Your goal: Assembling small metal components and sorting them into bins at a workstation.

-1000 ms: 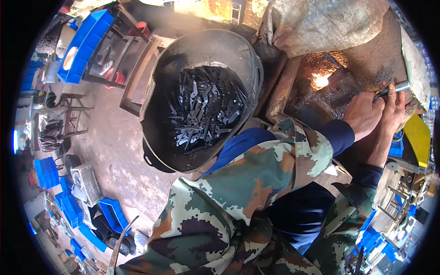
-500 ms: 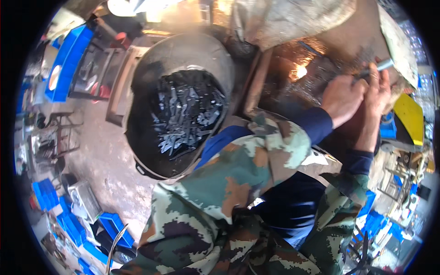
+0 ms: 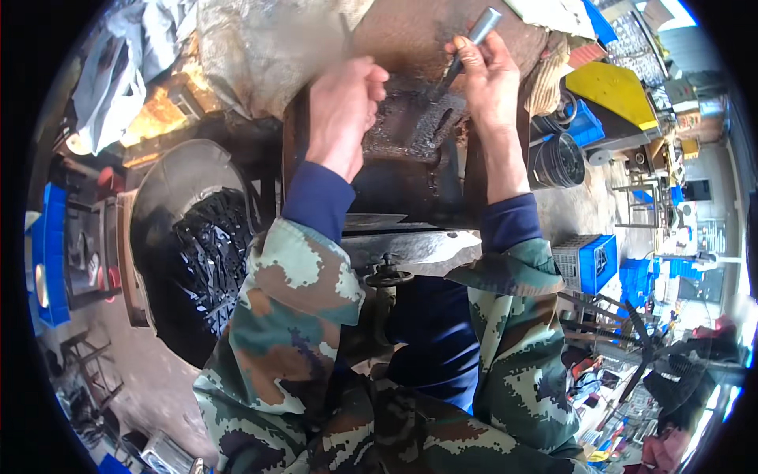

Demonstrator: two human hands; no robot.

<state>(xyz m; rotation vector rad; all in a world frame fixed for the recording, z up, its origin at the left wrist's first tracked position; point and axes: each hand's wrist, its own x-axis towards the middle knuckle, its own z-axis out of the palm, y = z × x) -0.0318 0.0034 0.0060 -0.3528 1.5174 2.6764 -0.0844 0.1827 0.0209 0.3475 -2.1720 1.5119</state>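
Note:
My right hand (image 3: 493,91) pinches a grey metal rod (image 3: 484,25) between thumb and fingers. The rod slants down to the left, its lower part dark, over a wet, grimy work surface (image 3: 414,130). To the left, my left hand (image 3: 339,110) hovers over that surface's edge with its fingers curled in. Whatever it may hold is hidden or smeared by motion. Both hands are apart, with blue cuffs and camouflage sleeves behind them.
A large dark tub (image 3: 170,182) at left holds many black metal strips (image 3: 209,257). Below the work surface sits a small handwheel (image 3: 388,276). A black basket (image 3: 559,162), a yellow panel (image 3: 612,95) and a blue crate (image 3: 598,265) stand at right.
My left hand has come away from the rod and moved left; the right keeps hold of it. The bright sparks no longer show. The view has swung right.

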